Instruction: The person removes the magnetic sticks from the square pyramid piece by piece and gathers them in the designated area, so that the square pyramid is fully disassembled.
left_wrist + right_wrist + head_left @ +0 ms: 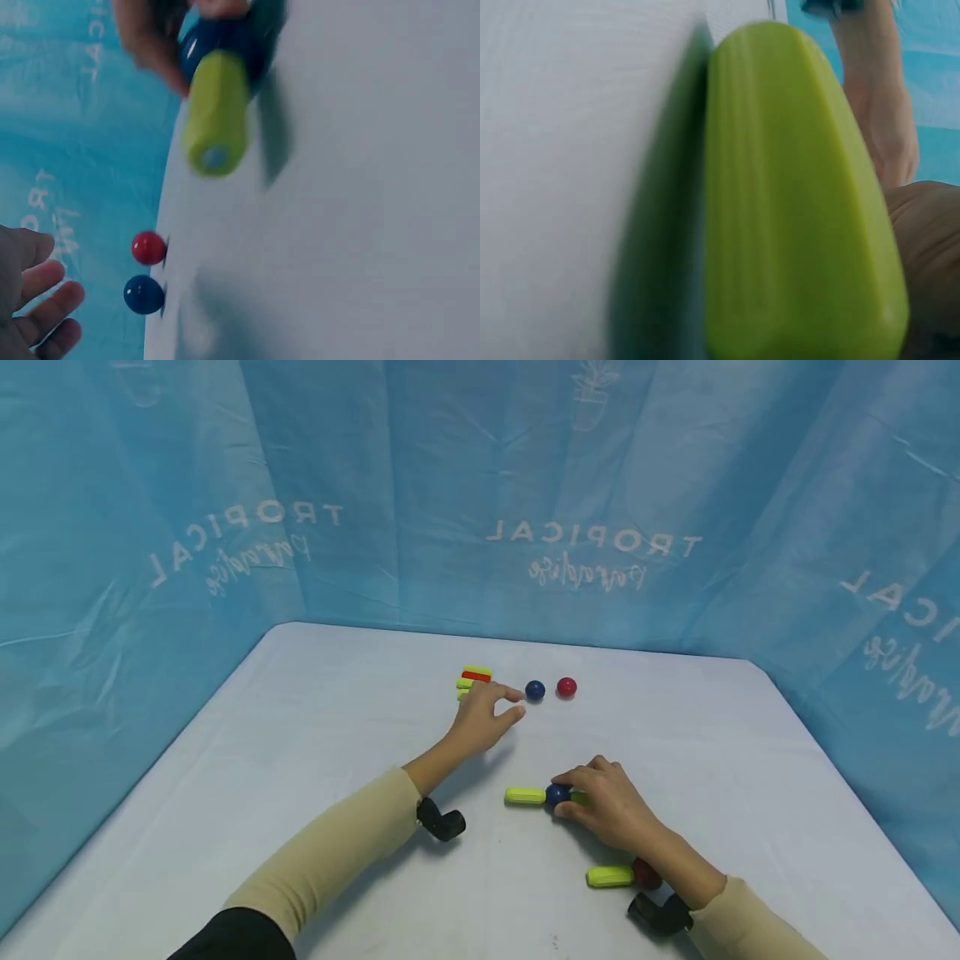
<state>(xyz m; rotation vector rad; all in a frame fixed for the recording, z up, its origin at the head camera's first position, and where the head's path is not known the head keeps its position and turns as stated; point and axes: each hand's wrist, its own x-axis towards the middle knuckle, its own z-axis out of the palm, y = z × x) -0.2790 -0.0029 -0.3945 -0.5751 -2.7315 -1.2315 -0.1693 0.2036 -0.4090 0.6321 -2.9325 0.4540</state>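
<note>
My left hand reaches over the far part of the table, thumb and fingers apart and holding nothing. Just beyond its fingertips sits a loose blue ball, with a red ball to its right. Several short yellow-green and red sticks lie partly hidden behind this hand. With its thumb and fingers, my right hand grips a blue ball that has a yellow-green stick on its left and another on its right. The left wrist view shows that stick end-on.
Nearer the front, a yellow-green stick joins a dark red ball, partly covered by my right forearm. A large yellow-green stick fills the right wrist view. Blue printed curtains surround the white table.
</note>
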